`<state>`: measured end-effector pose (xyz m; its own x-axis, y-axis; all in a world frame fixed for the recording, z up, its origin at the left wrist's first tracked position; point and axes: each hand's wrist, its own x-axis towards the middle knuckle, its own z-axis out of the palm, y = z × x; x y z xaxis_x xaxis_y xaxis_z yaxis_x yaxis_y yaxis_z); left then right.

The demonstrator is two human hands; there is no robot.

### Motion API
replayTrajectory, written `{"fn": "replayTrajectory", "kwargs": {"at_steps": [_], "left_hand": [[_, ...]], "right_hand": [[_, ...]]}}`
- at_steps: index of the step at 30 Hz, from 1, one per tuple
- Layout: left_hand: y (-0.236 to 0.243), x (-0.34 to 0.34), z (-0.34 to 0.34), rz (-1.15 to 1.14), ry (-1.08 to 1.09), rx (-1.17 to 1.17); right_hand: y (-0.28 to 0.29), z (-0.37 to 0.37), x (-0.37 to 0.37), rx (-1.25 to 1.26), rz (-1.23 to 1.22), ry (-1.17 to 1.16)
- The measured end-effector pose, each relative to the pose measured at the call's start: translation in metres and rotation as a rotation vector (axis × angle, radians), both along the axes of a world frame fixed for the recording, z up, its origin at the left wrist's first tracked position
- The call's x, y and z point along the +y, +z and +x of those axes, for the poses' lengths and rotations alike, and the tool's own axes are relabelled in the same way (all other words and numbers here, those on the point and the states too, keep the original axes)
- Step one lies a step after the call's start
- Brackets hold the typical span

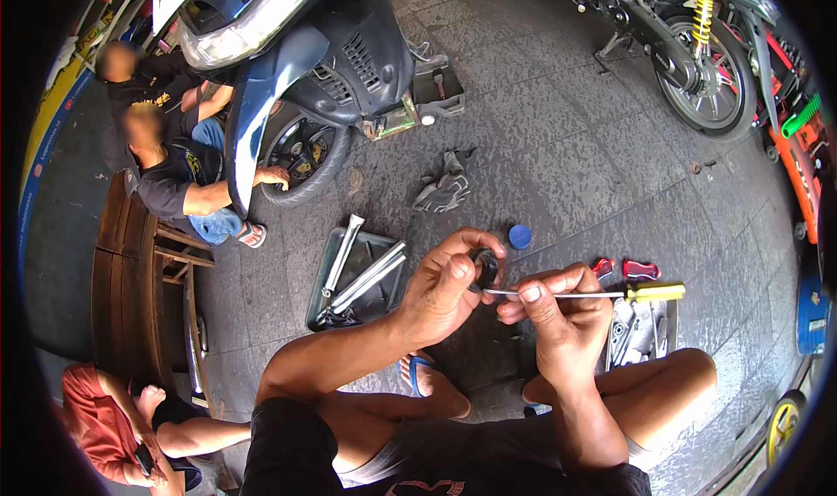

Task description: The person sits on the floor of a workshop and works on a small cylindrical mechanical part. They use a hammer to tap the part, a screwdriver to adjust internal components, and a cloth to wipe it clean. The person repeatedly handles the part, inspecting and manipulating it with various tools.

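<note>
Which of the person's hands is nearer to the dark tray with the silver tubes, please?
Left. In this view, the left hand is just right of the dark tray, while the right hand is farther right, beyond the left one.

The screwdriver handle (656, 293) is yellow, its shaft (606, 295) silvery

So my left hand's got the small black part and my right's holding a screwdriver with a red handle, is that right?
Not quite: the head view shows a yellow handle, not red. The left hand holds the black part and the right hand the screwdriver.
</note>
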<state>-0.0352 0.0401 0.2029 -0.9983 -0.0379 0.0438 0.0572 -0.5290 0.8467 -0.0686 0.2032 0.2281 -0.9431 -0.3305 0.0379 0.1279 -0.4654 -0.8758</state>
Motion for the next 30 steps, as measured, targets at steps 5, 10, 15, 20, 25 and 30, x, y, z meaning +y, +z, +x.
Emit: {"fn": "replayTrajectory", "kwargs": {"at_steps": [5, 10, 15, 20, 25, 30], "left_hand": [[-0.069, -0.013, -0.019, -0.661, 0.027, -0.171], [-0.25, -0.055, -0.002, -1.551, -0.04, -0.414], [-0.308, -0.037, 0.019, -1.618, 0.195, -0.677], [-0.313, -0.015, -0.014, -1.059, 0.599, -0.508], [-0.165, 0.016, -0.061, -0.411, -0.004, -0.206], [-0.121, 0.022, -0.066, -0.459, -0.307, -0.09]], "right_hand": [[-0.021, -0.027, 0.012, -0.114, 0.046, -0.154], [-0.061, -0.041, 0.032, -0.261, 0.059, -0.181], [-0.095, -0.035, 0.049, -0.366, 0.116, -0.162], [-0.112, -0.039, 0.045, -0.361, 0.167, -0.138], [-0.115, -0.045, 0.045, -0.27, 0.294, -0.154], [-0.116, -0.045, 0.04, -0.198, 0.346, -0.09]]}}
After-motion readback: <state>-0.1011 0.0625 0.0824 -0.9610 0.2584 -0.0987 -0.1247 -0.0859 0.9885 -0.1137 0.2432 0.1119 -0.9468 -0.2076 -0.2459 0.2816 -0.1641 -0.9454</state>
